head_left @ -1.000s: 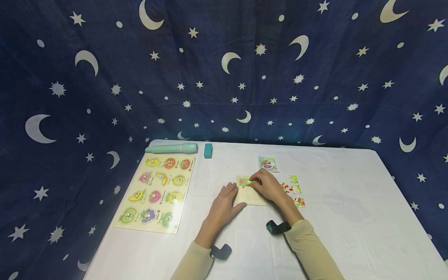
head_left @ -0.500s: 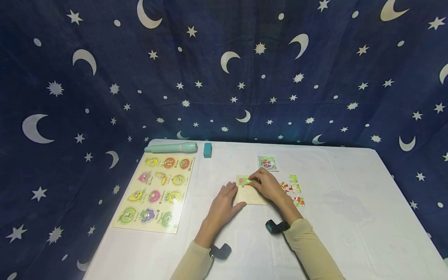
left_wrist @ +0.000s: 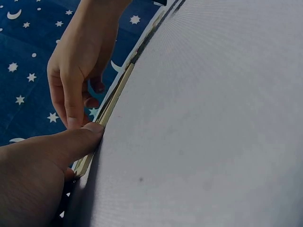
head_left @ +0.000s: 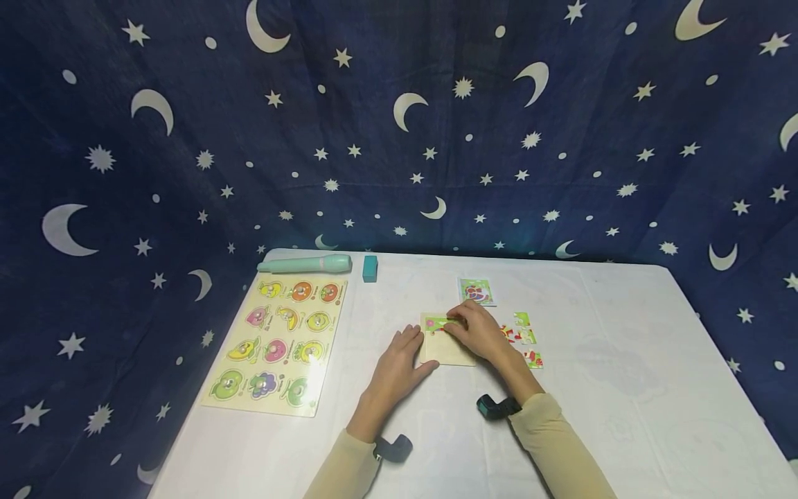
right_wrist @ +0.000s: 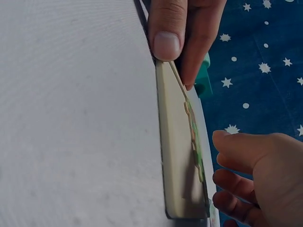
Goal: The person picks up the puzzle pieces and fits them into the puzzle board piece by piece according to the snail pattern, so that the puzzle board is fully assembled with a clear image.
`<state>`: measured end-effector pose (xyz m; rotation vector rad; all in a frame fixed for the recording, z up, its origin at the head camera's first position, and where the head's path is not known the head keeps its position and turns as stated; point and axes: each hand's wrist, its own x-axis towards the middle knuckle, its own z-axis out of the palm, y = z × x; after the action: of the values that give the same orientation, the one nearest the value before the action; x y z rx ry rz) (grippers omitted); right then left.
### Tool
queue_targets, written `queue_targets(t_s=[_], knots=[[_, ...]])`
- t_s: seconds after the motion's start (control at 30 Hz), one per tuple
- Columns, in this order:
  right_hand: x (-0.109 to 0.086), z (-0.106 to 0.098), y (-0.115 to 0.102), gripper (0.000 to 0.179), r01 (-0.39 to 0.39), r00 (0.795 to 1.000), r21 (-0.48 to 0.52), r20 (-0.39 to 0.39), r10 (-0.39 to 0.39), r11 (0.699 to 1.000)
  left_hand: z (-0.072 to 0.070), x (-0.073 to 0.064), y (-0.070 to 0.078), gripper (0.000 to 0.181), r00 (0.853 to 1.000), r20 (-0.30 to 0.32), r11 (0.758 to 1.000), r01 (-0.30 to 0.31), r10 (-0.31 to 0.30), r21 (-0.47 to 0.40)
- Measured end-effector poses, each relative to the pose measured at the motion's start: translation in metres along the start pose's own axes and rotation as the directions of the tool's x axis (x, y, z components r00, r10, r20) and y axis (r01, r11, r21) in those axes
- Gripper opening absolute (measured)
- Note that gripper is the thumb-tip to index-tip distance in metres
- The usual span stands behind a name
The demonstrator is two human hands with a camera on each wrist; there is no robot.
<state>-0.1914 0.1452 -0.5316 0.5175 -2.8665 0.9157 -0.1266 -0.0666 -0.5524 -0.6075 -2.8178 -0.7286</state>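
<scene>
Now the wooden tray (head_left: pixel 450 352) on the white table (head_left: pixel 623 430) shows slightly more of its far-edge puzzle row (head_left: pixel 431 324), because the right hand (head_left: pixel 485 335) has edged rightward: probably a small seating adjustment. Its fingers are bent; whether they pinch a piece I cannot tell. The left hand (head_left: pixel 394 364), straight-fingered, thumb spread, braces the tray's left corner. Loose pieces (head_left: pixel 527 337) lie right of the tray.

Both sleeves (head_left: pixel 561 447) are beige, wrist cameras (head_left: pixel 495 407) dark.
</scene>
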Motion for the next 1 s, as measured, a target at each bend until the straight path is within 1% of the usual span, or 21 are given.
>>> queue_targets(t_s=[0.23,0.37,0.6,0.8,1.0], knots=[[-0.002,-0.010,0.001,0.032,0.014,0.999,0.003,-0.040,-0.014,1.000,0.000,0.000,0.000,0.065,1.000,0.003,1.000,0.003,-0.003,0.003],[-0.005,-0.017,0.003,0.034,0.016,0.999,-0.006,-0.037,-0.016,1.000,0.000,0.000,0.000,0.065,1.000,0.001,1.000,0.006,-0.006,-0.004],[-0.011,-0.031,0.009,0.037,-0.015,1.000,-0.025,-0.019,0.014,1.000,0.002,-0.001,-0.001,0.066,1.000,-0.001,1.000,0.011,-0.011,-0.016],[-0.017,-0.040,0.015,0.039,-0.043,0.998,-0.049,-0.042,0.041,0.998,0.003,-0.002,-0.002,0.066,1.000,0.004,1.000,0.013,-0.013,-0.014],[-0.022,-0.048,0.027,0.040,-0.054,0.996,-0.042,-0.072,0.051,0.998,0.004,-0.002,-0.001,0.066,1.000,-0.006,1.000,0.011,-0.011,-0.018]])
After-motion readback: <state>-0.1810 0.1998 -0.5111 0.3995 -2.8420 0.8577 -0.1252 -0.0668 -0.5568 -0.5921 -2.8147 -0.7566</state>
